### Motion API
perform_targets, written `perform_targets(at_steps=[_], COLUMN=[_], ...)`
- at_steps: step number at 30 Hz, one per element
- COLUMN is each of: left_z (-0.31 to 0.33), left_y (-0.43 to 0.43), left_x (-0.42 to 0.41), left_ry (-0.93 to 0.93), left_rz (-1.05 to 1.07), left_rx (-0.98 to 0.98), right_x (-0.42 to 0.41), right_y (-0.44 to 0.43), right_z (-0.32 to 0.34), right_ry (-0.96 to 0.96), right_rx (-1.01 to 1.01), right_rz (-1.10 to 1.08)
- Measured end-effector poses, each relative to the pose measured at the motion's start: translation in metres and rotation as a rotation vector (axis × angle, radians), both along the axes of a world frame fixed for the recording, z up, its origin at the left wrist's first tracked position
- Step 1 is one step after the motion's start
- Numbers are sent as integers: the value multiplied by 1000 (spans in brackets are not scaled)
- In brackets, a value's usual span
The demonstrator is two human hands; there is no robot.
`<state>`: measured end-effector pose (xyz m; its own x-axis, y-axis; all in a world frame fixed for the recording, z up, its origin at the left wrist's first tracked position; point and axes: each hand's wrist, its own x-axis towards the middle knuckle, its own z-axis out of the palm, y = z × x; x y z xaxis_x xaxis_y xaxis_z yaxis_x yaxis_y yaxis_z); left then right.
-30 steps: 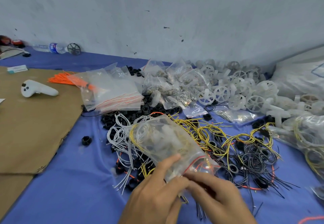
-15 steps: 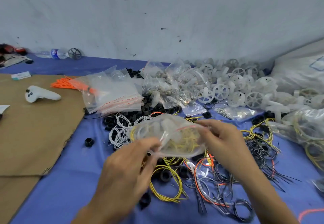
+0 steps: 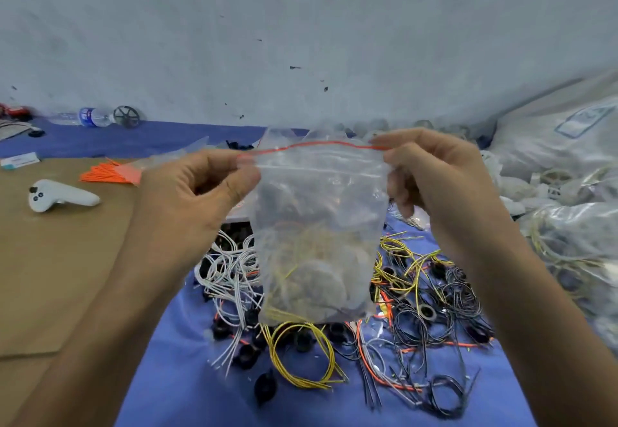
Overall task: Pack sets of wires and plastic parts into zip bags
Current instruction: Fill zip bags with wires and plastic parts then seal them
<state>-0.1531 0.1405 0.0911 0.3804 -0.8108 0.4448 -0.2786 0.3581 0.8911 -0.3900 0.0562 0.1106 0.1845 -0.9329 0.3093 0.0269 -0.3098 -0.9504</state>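
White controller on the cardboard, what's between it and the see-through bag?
In the head view, the left hand, pinching the top corner of the clear red-striped zip bag, lies between it and the white plastic controller; bare brown cardboard fills the rest.

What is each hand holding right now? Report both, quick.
Left hand: closed, pinching the top left corner of the filled zip bag.
Right hand: closed, pinching the top right corner of the same zip bag.

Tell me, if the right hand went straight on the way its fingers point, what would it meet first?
The zip bag, whose top corner the right hand pinches; past it, probably the left hand at the other corner.
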Motion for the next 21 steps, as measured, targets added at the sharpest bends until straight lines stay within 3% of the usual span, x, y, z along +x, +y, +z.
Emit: perform_targets(at_steps=[6, 10, 14, 17, 21], left_z=[-50, -57, -55, -55, -56], left_y=[12, 16, 18, 22, 25], left_x=[-16, -21, -24, -25, -27], left_ry=[102, 53, 8, 6, -38], left_rz=[-25, 4, 11, -14, 5], left_rx=[151, 123, 110, 94, 84], right_x=[-18, -6, 20, 35, 44], right_y=[20, 27, 33, 29, 28], right_z=[-23, -6, 12, 16, 15], right_ry=[219, 349, 677, 925, 990], right_rx=[-26, -331, -599, -647, -582], right_rz=[-37, -33, 104, 258, 362])
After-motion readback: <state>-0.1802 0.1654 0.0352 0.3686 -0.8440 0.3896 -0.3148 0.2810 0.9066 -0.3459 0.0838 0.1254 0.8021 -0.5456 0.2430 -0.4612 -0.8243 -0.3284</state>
